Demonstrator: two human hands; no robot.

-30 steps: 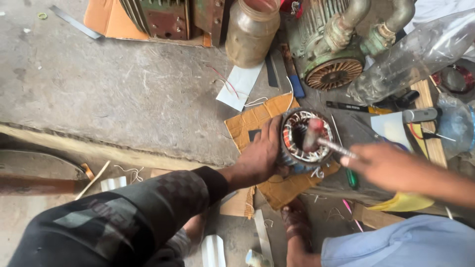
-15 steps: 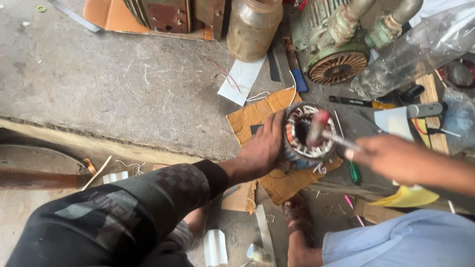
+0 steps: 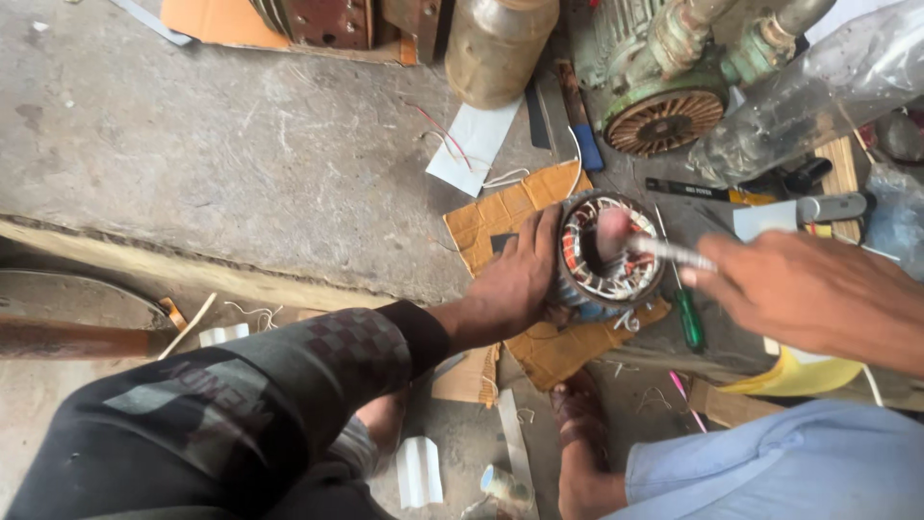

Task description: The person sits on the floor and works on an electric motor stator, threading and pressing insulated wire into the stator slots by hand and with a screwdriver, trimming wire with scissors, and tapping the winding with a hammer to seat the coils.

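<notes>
Left hand (image 3: 515,279) clasps the side of the stator (image 3: 608,252), steadying it on cardboard (image 3: 500,217) on the floor. Right hand (image 3: 818,294), closed around a metal tool (image 3: 664,252), works its blurred tip inside the windings. Winding work underway; the next stroke needs a firm brace.

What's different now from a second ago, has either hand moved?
Little has changed. The right hand keeps its hold on the metal tool, whose blurred tip has stayed inside the motor stator, shifting only slightly. The left hand still grips the stator's side on the cardboard. Nothing was let go.
</notes>
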